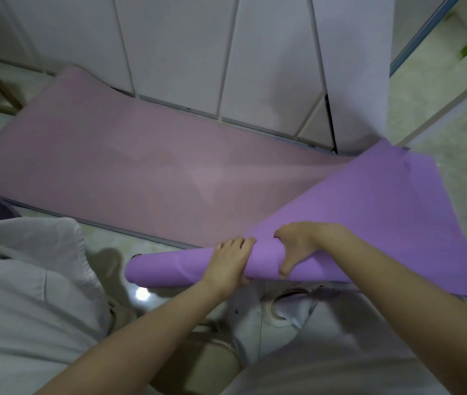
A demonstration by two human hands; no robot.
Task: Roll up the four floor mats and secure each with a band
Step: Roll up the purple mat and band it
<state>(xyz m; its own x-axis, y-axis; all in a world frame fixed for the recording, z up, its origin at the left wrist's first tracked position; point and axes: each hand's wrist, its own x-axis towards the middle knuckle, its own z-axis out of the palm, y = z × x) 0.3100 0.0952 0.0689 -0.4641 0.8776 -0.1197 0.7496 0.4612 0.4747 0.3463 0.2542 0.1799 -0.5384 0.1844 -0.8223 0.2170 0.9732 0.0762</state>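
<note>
Your left hand curls round the rolled part of the purple mat. Your right hand grips the same roll just beside it, fingers over the top and thumb on the near side. The unrolled sheet fans out beyond your right hand. Past both hands, a pink mat lies flat on the tiled floor.

Partly rolled mat lies across in front of me, my left hand and right hand side by side on it; flat mat behind it, cabinet doors behind that
</note>
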